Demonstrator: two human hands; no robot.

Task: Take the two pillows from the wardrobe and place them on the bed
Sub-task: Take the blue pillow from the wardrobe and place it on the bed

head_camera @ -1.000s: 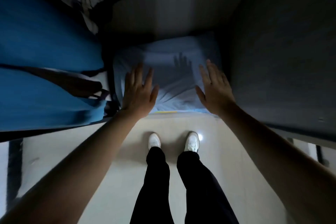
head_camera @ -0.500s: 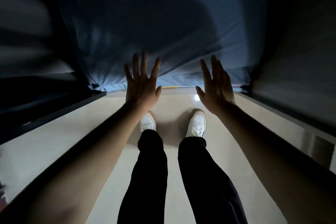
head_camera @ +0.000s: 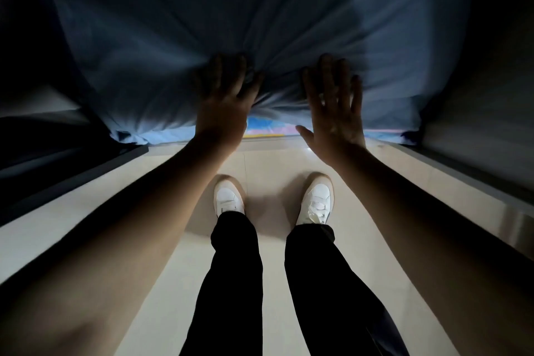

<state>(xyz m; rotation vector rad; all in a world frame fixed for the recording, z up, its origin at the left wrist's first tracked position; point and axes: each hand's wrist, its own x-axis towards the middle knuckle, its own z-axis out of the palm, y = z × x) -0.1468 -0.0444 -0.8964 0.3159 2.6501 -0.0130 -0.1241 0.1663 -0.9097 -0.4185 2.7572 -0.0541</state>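
Note:
A large blue-grey pillow (head_camera: pixel 260 23) fills the dark wardrobe opening in front of me, its front edge hanging just above the floor. My left hand (head_camera: pixel 224 101) presses into that front edge, and its fingers dig in so the fabric bunches into wrinkles around them. My right hand (head_camera: pixel 332 113) is flat with fingers spread, held over the pillow's lower edge to the right; I cannot tell whether it touches. A strip of colourful patterned fabric (head_camera: pixel 268 128) shows under the pillow between my hands. What that fabric belongs to is hidden.
The wardrobe's dark left panel (head_camera: pixel 72 170) and grey right panel (head_camera: pixel 476 173) close in on both sides. Pale floor tiles (head_camera: pixel 271 162) lie below, with my white shoes (head_camera: pixel 228 196) and black trousers near the wardrobe's base.
Both hands have moved forward from in front of the pillow onto its lower edge. The left fingers have sunk into the fabric. The pillow looks larger and closer.

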